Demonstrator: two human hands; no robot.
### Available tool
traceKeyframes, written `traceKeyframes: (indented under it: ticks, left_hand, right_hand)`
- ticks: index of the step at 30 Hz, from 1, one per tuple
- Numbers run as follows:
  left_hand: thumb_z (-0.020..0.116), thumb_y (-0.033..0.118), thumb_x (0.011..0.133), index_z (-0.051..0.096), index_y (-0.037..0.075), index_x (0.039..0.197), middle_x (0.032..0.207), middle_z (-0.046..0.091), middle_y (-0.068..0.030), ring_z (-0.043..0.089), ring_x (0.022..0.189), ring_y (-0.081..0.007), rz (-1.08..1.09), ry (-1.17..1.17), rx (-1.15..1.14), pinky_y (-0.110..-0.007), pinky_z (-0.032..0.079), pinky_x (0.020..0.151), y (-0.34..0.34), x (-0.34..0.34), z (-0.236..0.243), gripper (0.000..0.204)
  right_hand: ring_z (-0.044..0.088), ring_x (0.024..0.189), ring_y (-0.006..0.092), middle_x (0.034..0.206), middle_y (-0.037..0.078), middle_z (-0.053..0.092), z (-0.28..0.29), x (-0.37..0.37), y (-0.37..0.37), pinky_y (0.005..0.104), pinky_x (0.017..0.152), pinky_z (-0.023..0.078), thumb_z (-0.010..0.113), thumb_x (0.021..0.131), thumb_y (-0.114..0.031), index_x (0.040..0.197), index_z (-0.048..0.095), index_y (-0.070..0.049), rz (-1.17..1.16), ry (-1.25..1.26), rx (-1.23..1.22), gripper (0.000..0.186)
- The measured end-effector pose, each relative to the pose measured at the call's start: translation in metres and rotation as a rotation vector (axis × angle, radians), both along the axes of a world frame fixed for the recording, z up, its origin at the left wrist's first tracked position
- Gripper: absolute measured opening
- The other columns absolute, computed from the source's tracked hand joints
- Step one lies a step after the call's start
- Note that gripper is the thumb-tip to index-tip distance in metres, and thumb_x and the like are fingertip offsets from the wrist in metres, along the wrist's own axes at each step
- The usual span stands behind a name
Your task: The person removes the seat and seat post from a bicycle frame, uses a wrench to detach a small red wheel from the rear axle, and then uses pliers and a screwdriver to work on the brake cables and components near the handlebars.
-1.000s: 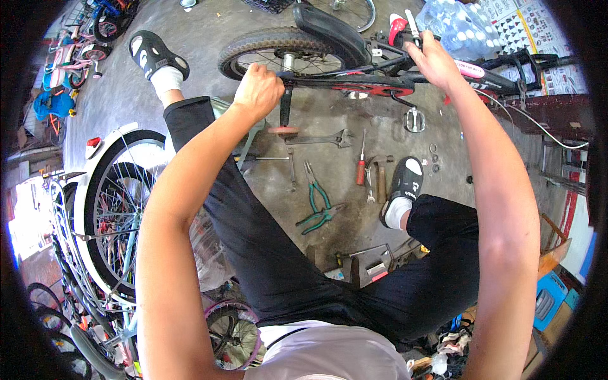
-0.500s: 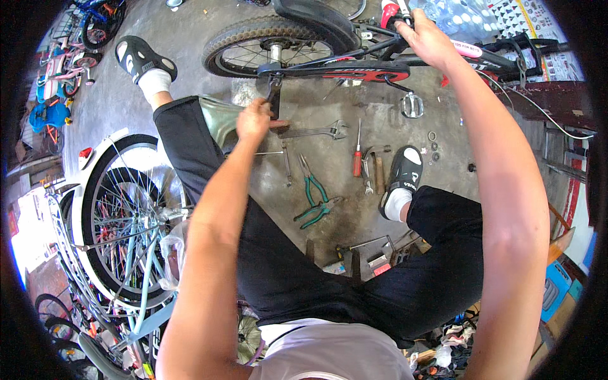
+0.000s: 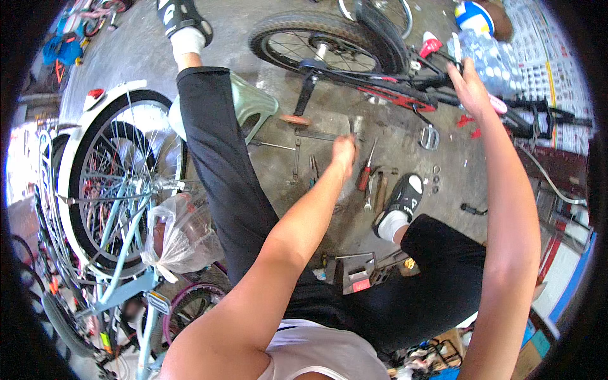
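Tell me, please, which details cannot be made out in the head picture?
Head view:
- Tool at the left hand: exact kind lost to blur, part covered by the hand.
- Green-handled pliers: handles mostly hidden by the left forearm.
- Left clog: toe cut off by the top edge.
- Plastic bag: contents obscured by its wrinkled film.

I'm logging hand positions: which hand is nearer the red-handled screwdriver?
Left. The left hand is just left of the red-handled screwdriver; the right hand is farther, up and right, on the bicycle.

Bicycle (image 3: 408, 100) beyond the screwdriver (image 3: 364, 178) and hammer (image 3: 380, 192) on the floor (image 3: 443, 215), stool (image 3: 244, 98) leftward.
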State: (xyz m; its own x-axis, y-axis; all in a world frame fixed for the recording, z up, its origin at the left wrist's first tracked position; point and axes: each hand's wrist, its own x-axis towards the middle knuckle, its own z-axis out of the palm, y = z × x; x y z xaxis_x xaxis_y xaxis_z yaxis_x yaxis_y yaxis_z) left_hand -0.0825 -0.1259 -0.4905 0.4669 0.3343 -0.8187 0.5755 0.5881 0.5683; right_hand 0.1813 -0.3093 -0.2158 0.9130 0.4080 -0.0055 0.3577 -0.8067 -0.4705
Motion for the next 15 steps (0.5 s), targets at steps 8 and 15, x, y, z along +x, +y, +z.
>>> traceKeyframes:
  ticks: [8,15]
  left_hand:
    - [0.065,0.035,0.093,0.066,0.005,0.127,0.131,0.065,-0.0225,0.058,0.125,-0.0418,-0.667,0.303,0.78,-0.053,0.047,0.104,0.023,-0.042,0.041,0.045]
    - [0.059,0.014,0.1,0.052,0.002,0.129,0.106,0.067,-0.0105,0.069,0.076,-0.0171,-0.083,-0.245,0.413,-0.035,0.054,0.071,0.129,0.055,0.097,0.033]
  right_hand:
    - [0.063,0.103,0.0457,0.107,0.033,0.064,0.003,-0.017,-0.004,0.0479,0.094,0.046,0.057,0.104,-0.039,0.12,0.05,0.005,-0.074,0.008,0.001,0.047]
    - [0.062,0.108,0.0502,0.112,0.036,0.063,-0.005,-0.011,-0.013,0.0497,0.097,0.045,0.056,0.104,-0.035,0.122,0.049,0.004,-0.076,-0.01,-0.018,0.043]
